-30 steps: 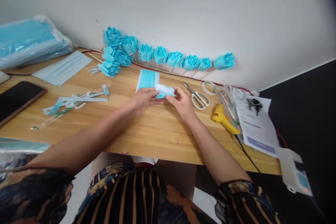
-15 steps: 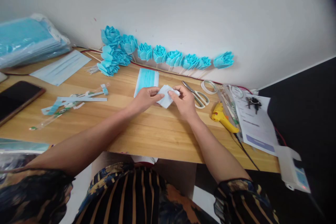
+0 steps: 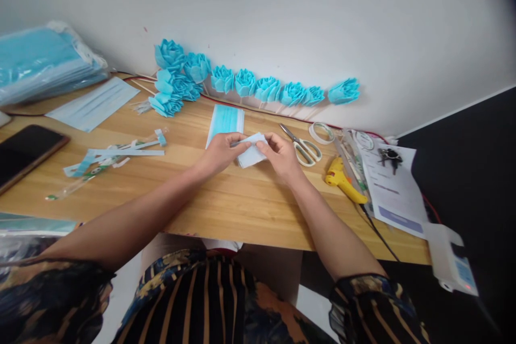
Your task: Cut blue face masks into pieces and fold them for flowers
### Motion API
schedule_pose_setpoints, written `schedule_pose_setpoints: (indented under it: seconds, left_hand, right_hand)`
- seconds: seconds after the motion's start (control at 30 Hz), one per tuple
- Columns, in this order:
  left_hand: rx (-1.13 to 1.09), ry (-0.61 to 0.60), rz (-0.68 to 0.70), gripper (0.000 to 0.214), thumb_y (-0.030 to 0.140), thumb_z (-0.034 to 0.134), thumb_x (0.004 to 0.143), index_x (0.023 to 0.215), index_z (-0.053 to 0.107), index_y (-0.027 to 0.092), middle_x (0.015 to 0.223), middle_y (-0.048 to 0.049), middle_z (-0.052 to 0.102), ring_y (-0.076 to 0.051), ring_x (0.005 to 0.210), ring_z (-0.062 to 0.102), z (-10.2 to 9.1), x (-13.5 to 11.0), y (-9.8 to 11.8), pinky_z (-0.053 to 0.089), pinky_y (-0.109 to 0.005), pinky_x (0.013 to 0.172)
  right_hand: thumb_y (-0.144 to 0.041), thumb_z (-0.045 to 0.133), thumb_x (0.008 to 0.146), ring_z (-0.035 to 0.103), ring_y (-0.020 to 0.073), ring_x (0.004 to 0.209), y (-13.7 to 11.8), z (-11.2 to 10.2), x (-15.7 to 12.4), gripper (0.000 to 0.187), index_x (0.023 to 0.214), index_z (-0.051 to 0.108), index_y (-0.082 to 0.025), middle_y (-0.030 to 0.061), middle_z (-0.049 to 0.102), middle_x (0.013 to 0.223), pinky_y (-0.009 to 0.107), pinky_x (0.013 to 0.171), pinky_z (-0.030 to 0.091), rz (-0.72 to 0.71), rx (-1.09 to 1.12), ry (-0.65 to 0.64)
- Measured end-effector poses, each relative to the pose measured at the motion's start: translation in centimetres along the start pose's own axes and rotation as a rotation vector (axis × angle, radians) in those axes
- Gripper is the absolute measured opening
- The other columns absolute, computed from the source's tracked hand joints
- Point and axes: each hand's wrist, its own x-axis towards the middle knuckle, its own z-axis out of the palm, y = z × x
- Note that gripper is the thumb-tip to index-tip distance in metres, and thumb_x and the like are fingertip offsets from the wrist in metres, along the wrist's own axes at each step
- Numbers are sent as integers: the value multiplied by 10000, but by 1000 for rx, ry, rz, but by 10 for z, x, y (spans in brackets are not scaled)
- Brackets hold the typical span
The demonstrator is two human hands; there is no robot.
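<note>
left hand (image 3: 221, 153) and right hand (image 3: 283, 157) both pinched on small pale sheets (image 3: 251, 157); blue mask piece (image 3: 226, 118) just behind left hand, scissors (image 3: 299, 144) beside right.

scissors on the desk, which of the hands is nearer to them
Right. The right hand is just left of the scissors, close to their handles. The left hand is farther left, across the folded sheet that both hands hold.

Pale stack (image 3: 251, 156) turned, broad face showing
</note>
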Motion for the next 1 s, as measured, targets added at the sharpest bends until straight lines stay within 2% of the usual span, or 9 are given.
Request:
schedule_pose_setpoints:
  seconds: [0.1, 0.23, 0.33, 0.43, 0.53, 0.6, 0.7, 0.83, 1.0]
  left_hand:
    - [-99, -19, -54, 215, 308, 794, 745, 889, 762, 152, 747, -26, 708, -128, 612, 591, 0, 2, -2, 459, -245, 557]
    - [-129, -35, -80, 293, 361, 824, 704, 888, 745, 146, 766, -39, 712, -141, 638, 601, -3, 5, -4, 489, -268, 595]
    - [37, 21, 27, 232, 365, 753, 774, 845, 749, 145, 740, -22, 694, -131, 647, 574, -6, 6, -4, 453, -262, 625]
    - [324, 91, 151, 157, 269, 693, 807, 873, 777, 154, 746, -11, 701, -135, 679, 567, -9, 7, -5, 427, -263, 661]
    - [512, 56, 184, 169, 191, 678, 795, 915, 794, 168, 859, -27, 755, -149, 734, 600, -10, 9, -8, 442, -263, 711]
    - [559, 27, 180, 205, 177, 667, 796, 954, 798, 175, 919, -36, 770, -152, 751, 614, -11, 10, -10, 448, -261, 726]
    - [577, 23, 191, 215, 203, 660, 807, 972, 793, 168, 922, -45, 766, -152, 742, 606, -11, 11, -12, 435, -262, 710]
    - [551, 52, 218, 200, 287, 647, 830, 902, 778, 155, 826, -35, 732, -149, 714, 570, -11, 10, -10, 398, -267, 664]
    - [377, 59, 197, 249, 374, 605, 852, 859, 724, 155, 691, 8, 631, -127, 639, 502, -8, 7, -6, 373, -252, 611]
  right_hand:
    - [-509, 746, 801, 625, 156, 720, -1, 0, 0, 301, 883, 700, -224, -3, 705, 807, 298, 683, 519, -10, 46, 60]
    - [-463, 743, 800, 620, 156, 750, -2, -1, 1, 258, 889, 678, -230, -8, 696, 826, 298, 718, 519, -19, 116, 114]
    - [-417, 752, 780, 629, 160, 785, 1, -3, 4, 245, 913, 649, -239, -14, 690, 843, 300, 752, 520, -16, 114, 84]
    - [-328, 764, 739, 648, 172, 838, 10, -6, 7, 266, 955, 634, -242, -7, 706, 909, 310, 780, 517, 4, 42, -8]
    - [-275, 755, 712, 667, 192, 907, 19, -7, 10, 308, 989, 628, -235, 13, 724, 985, 340, 837, 517, 17, -34, -109]
    - [-282, 740, 721, 671, 199, 930, 22, -6, 10, 308, 1000, 621, -229, 22, 723, 994, 355, 861, 517, 4, -44, -129]
    - [-299, 729, 739, 670, 193, 923, 22, -5, 10, 301, 1009, 617, -227, 24, 713, 992, 348, 850, 519, -20, -50, -116]
    - [-351, 719, 782, 662, 178, 873, 16, -4, 7, 279, 1012, 620, -227, 23, 713, 970, 326, 795, 525, -21, -58, -74]
    - [-369, 686, 854, 668, 181, 904, 4, -4, 2, 247, 1061, 644, -240, 29, 722, 994, 332, 822, 533, -128, -80, 33]
